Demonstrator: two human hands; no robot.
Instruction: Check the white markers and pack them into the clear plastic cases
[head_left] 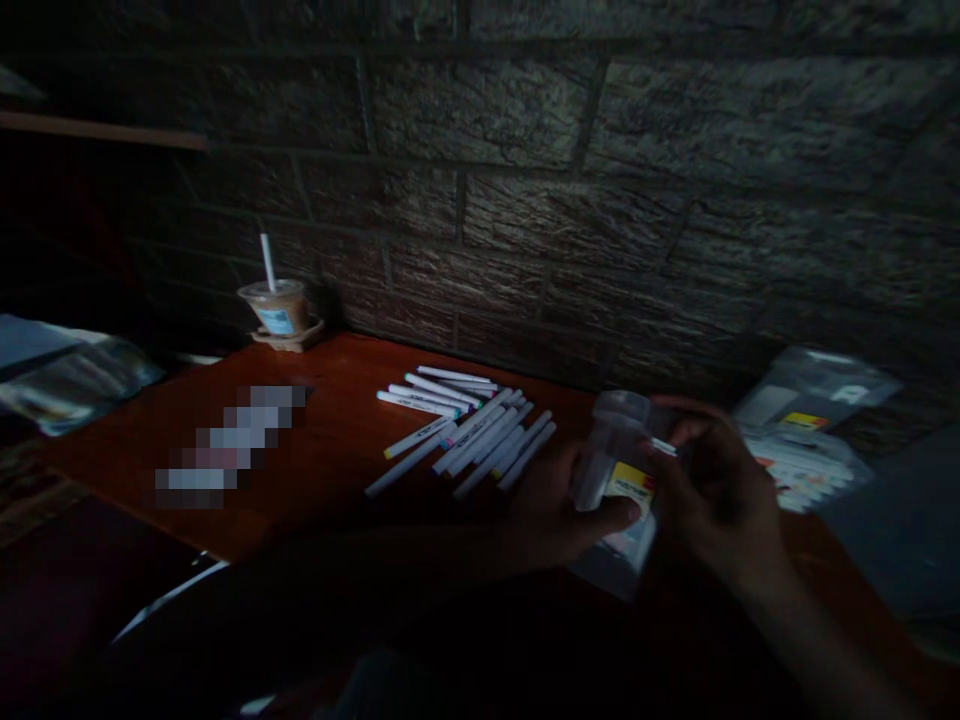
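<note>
Two hands, both busy, over the right part of the table (330, 440). Left hand (559, 505): wrapped round a clear case (609, 430), thumb across its front just below the yellow label (634, 480), case leaning slightly. Right hand (724, 490): thumb and fingertips pinching a small white piece (664, 447) by the case's upper right edge; too dim for me to tell if that's a marker end or part of the case. Loose markers (480, 430) lie on the wood just left of the case, mostly slanted, some crossing. Beyond my right hand: another case (814, 385) and packed markers (814, 465) in clear plastic. Drink cup (277, 310) with straw, back left, well apart.

Handling, my judgement: left grip firm enough to stop the case swinging, no hard squeeze, thin plastic probably flexes. Light pinch on the right, no twisting; if it's a marker, line it up with the case's long side. Turn the case's top toward better light. Left forearm away from the loose markers, they'd likely roll
</note>
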